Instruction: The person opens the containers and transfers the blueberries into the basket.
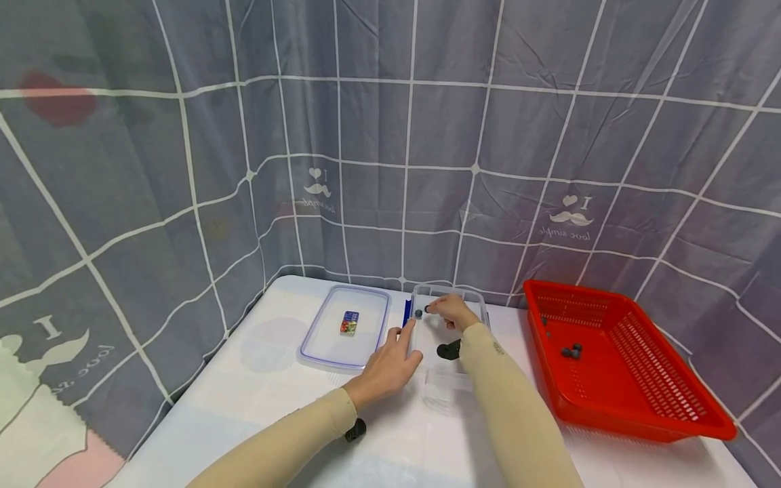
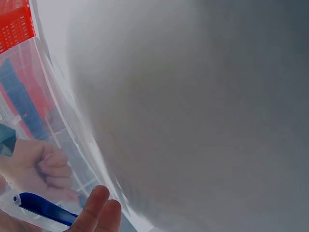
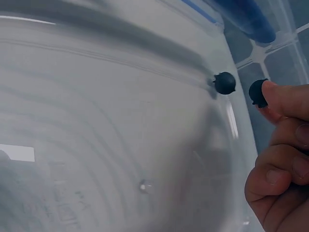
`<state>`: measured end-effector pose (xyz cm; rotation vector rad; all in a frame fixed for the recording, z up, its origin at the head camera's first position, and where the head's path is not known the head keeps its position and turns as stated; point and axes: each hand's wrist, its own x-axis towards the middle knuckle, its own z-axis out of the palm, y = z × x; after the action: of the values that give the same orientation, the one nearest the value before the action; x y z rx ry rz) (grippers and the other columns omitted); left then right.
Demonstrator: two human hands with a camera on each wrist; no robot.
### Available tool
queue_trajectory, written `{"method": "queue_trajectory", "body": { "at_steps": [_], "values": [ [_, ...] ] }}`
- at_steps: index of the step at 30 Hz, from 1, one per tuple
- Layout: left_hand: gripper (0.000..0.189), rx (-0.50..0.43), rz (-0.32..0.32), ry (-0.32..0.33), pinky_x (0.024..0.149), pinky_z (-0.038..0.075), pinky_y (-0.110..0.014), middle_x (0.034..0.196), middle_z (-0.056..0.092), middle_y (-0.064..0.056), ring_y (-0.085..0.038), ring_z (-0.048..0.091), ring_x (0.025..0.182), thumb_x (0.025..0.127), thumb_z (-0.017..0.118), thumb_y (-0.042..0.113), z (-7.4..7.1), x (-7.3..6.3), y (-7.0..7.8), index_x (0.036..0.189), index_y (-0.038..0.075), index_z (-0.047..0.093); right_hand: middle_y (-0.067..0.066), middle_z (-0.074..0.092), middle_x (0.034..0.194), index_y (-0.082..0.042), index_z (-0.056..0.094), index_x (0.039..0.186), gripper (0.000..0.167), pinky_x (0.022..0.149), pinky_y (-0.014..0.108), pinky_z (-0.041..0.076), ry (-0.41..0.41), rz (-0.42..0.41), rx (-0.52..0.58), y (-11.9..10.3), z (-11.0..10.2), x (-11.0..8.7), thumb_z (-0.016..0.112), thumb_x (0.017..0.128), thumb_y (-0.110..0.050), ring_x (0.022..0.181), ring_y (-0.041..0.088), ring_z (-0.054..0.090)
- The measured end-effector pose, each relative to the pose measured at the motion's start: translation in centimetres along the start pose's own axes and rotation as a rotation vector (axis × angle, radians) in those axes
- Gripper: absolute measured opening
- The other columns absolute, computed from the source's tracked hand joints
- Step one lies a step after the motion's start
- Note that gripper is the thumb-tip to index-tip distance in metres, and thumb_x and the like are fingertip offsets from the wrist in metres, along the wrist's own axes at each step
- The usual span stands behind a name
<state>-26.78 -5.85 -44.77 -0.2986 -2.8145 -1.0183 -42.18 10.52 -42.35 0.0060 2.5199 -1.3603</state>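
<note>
A clear plastic container (image 1: 434, 332) with a blue latch (image 2: 43, 208) stands at the back of the white table. My right hand (image 1: 454, 312) is over it, pinching a dark blueberry (image 3: 258, 93) between thumb and forefinger. Another blueberry (image 3: 225, 83) lies inside, near the container's wall. My left hand (image 1: 390, 359) is at the container's left side, forefinger extended beside the latch; whether it touches the wall I cannot tell. In the left wrist view, two of its fingertips (image 2: 99, 194) show by the latch. The right hand appears there through the clear wall.
A red basket (image 1: 647, 427) stands to the right, with several dark blueberries (image 1: 573, 352) inside. Left of the container lies its clear lid (image 1: 323, 342), blue-edged, bearing a colourful label (image 1: 350, 323). A grey checked curtain (image 1: 378, 135) hangs behind the table.
</note>
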Motion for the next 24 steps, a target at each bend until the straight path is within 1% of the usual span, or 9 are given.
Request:
{"method": "queue_trajectory", "body": {
  "at_steps": [3, 7, 13, 19, 24],
  "values": [
    [0.071, 0.001, 0.0, 0.0, 0.08, 0.052, -0.048, 0.146, 0.043, -0.02, -0.03, 0.063, 0.096, 0.096, 0.045, 0.037, -0.1, 0.0, 0.0, 0.161, 0.018, 0.026, -0.004, 0.036, 0.066, -0.002, 0.068, 0.123, 0.032, 0.048, 0.023, 0.031, -0.013, -0.009, 0.005, -0.5, -0.5, -0.1, 0.066, 0.095, -0.018, 0.048, 0.009, 0.023],
    [0.07, -0.001, -0.006, -0.009, 0.08, 0.052, -0.048, 0.147, 0.042, -0.02, -0.03, 0.063, 0.094, 0.096, 0.046, 0.036, -0.1, -0.1, 0.0, 0.161, 0.02, 0.026, -0.005, 0.027, 0.056, -0.003, 0.068, 0.124, 0.033, 0.047, 0.024, 0.03, -0.03, -0.028, 0.011, -1.0, -1.2, -0.2, 0.067, 0.095, -0.018, 0.046, 0.01, 0.021],
    [0.071, -0.011, -0.005, -0.017, 0.08, 0.052, -0.047, 0.147, 0.042, -0.021, -0.03, 0.063, 0.096, 0.096, 0.045, 0.038, -0.1, -0.1, 0.1, 0.161, 0.019, 0.025, -0.004, 0.032, 0.06, -0.001, 0.067, 0.126, 0.036, 0.046, 0.024, 0.03, -0.052, -0.085, -0.012, -1.5, -2.4, -0.5, 0.066, 0.095, -0.018, 0.045, 0.01, 0.02],
    [0.071, -0.012, -0.016, -0.023, 0.078, 0.052, -0.046, 0.147, 0.042, -0.021, -0.029, 0.062, 0.094, 0.096, 0.045, 0.037, -0.1, -0.1, 0.1, 0.162, 0.019, 0.024, -0.004, 0.027, 0.054, -0.003, 0.065, 0.131, 0.038, 0.048, 0.026, 0.03, -0.078, -0.094, -0.05, -2.0, -3.9, -1.2, 0.064, 0.097, -0.021, 0.044, 0.011, 0.02],
    [0.072, -0.012, -0.009, -0.017, 0.082, 0.051, -0.046, 0.147, 0.042, -0.02, -0.03, 0.063, 0.099, 0.096, 0.043, 0.039, 0.0, -0.1, 0.1, 0.162, 0.018, 0.023, -0.004, 0.029, 0.055, -0.003, 0.067, 0.128, 0.036, 0.047, 0.026, 0.031, -0.081, -0.113, -0.07, -1.9, -5.3, -1.9, 0.064, 0.097, -0.021, 0.044, 0.01, 0.022]
  ]
}}
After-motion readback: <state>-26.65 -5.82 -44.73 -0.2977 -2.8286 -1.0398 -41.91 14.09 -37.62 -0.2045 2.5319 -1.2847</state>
